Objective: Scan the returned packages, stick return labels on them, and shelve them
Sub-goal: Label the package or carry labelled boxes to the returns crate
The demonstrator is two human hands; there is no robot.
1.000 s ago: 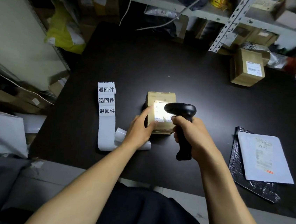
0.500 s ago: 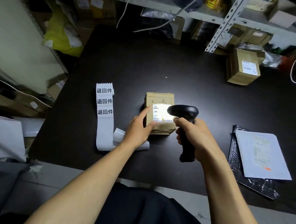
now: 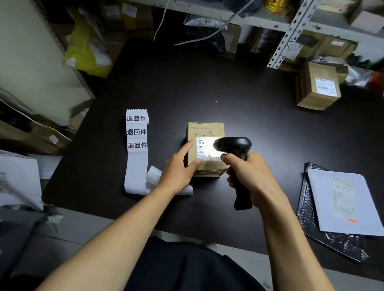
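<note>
A small brown cardboard package (image 3: 205, 130) sits mid-table with a white shipping label on top, lit brightly by the scanner. My left hand (image 3: 180, 167) holds the package's near left edge, thumb on top and index finger along the side. My right hand (image 3: 251, 175) grips the handle of a black barcode scanner (image 3: 235, 147), whose head hovers just right of the label. A strip of white return labels (image 3: 137, 139) with black printed characters lies to the left of the package, its end curled under my left wrist.
The black table (image 3: 216, 88) carries a second brown box (image 3: 318, 87) at the back right and a white mailer (image 3: 344, 201) on a black bubble bag (image 3: 332, 240) at the right. Shelves (image 3: 246, 20) with parcels and cables run along the back. A yellow bag (image 3: 87, 51) lies back left.
The scanner has shifted slightly to the right of the label, so more of the label's print shows. My left hand stays on the package.
</note>
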